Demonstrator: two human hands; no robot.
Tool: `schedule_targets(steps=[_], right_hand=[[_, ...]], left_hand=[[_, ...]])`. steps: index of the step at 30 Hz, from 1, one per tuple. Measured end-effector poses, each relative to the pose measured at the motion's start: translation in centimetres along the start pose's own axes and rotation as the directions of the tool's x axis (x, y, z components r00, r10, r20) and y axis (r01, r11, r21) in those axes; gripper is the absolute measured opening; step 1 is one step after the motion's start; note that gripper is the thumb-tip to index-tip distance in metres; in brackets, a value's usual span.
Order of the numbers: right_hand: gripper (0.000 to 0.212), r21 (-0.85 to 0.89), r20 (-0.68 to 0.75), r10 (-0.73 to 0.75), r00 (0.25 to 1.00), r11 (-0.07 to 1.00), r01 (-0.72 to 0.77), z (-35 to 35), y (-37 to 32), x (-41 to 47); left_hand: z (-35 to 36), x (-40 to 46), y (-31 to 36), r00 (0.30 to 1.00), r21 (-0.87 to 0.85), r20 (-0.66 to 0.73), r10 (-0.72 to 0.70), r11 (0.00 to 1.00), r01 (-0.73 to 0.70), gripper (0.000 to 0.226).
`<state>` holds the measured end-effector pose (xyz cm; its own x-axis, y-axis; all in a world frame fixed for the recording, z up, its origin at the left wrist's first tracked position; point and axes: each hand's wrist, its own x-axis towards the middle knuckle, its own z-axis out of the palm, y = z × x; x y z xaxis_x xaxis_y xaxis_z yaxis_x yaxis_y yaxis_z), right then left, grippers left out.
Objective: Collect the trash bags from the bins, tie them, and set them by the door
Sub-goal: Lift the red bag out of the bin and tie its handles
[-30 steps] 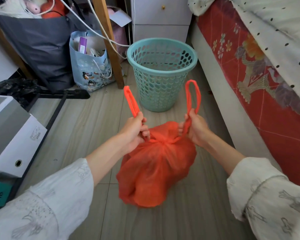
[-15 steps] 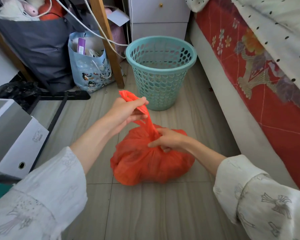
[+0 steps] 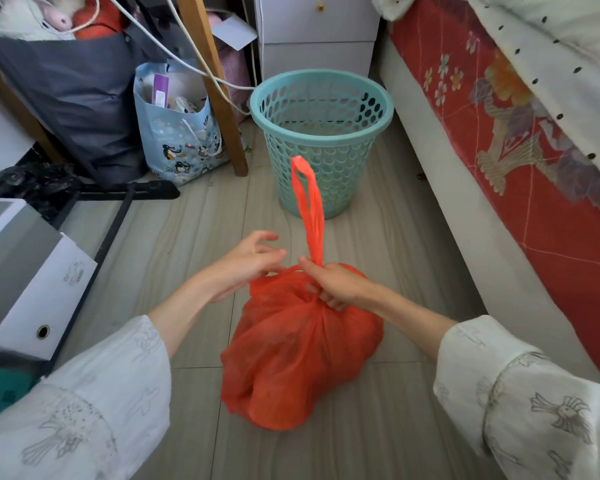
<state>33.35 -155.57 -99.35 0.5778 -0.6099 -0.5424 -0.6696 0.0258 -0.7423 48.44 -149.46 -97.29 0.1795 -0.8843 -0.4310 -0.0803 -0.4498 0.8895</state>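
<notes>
A full orange trash bag (image 3: pixel 302 355) sits on the grey floor in front of me. My right hand (image 3: pixel 336 284) grips the bag's gathered neck, and one orange handle loop (image 3: pixel 307 209) stands up from that grip. My left hand (image 3: pixel 246 263) is just left of the neck with its fingers loosely spread, fingertips at the plastic near the knot; whether it pinches anything is unclear. Beyond the bag stands a teal perforated bin (image 3: pixel 321 140), with no bag in it.
A bed with a red patterned sheet (image 3: pixel 520 140) runs along the right. At the left are a white box file (image 3: pixel 32 271), a black frame on the floor, a blue gift bag (image 3: pixel 177 133), a dark large bag, a wooden leg and white drawers (image 3: pixel 317 32).
The handle that my left hand pulled up has passed to the right hand's grip and now stands upright. My left hand has dropped to the bag's neck and opened its fingers.
</notes>
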Motion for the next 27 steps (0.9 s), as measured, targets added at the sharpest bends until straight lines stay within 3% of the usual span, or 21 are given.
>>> schedule_targets(steps=[2, 5, 7, 9, 11, 13, 17, 21, 24, 27], right_hand=[[0.057, 0.101, 0.004, 0.037, 0.999, 0.994, -0.037, -0.2, 0.0, 0.3], [0.058, 0.210, 0.020, 0.064, 0.998, 0.975, -0.067, -0.5, 0.1, 0.8], [0.058, 0.256, 0.021, 0.059, 0.998, 0.965, -0.063, -0.6, 0.3, 1.2], [0.056, 0.292, 0.010, 0.016, 1.000, 0.956, -0.018, -0.8, 0.6, 1.5], [0.053, 0.298, -0.056, -0.037, 0.998, 0.953, 0.052, -1.2, 1.0, 1.9], [0.052, 0.294, -0.134, -0.078, 0.988, 0.949, 0.115, -1.7, 1.4, 2.0], [0.049, 0.215, -0.225, -0.100, 0.969, 0.965, 0.150, -2.8, 2.2, 2.3], [0.040, 0.281, -0.226, -0.097, 0.969, 0.946, 0.160, -2.3, 2.6, 2.5], [0.037, 0.354, -0.195, -0.109, 0.975, 0.919, 0.174, -2.5, 3.3, 2.5], [0.039, 0.445, -0.134, -0.116, 0.984, 0.881, 0.164, -3.4, 4.3, 2.0]], left_hand=[[0.2, -0.2, -0.6, 0.998, 0.281, 0.050, 0.042, 0.958, -0.054, 0.046], [0.6, 0.0, -1.9, 0.972, 0.695, 0.147, 0.181, 0.680, -0.232, 0.056], [0.7, 0.2, -2.2, 0.967, 0.826, 0.153, 0.203, 0.512, -0.238, 0.045], [0.5, 0.3, -2.0, 0.958, 0.858, 0.163, 0.238, 0.444, -0.257, 0.028], [0.3, 0.3, -1.6, 0.939, 0.825, 0.213, 0.271, 0.465, -0.321, 0.024], [0.5, 0.0, -0.7, 0.918, 0.759, 0.239, 0.318, 0.529, -0.380, 0.033], [1.1, -0.6, 1.8, 0.897, 0.545, 0.126, 0.423, 0.726, -0.420, 0.047], [2.8, -1.5, 2.9, 0.888, 0.407, 0.298, 0.350, 0.795, -0.449, 0.047], [2.3, -1.7, 3.5, 0.896, 0.321, 0.377, 0.233, 0.875, -0.363, 0.053], [0.1, -0.9, 2.9, 0.939, 0.145, 0.332, 0.084, 0.980, -0.139, 0.065]])
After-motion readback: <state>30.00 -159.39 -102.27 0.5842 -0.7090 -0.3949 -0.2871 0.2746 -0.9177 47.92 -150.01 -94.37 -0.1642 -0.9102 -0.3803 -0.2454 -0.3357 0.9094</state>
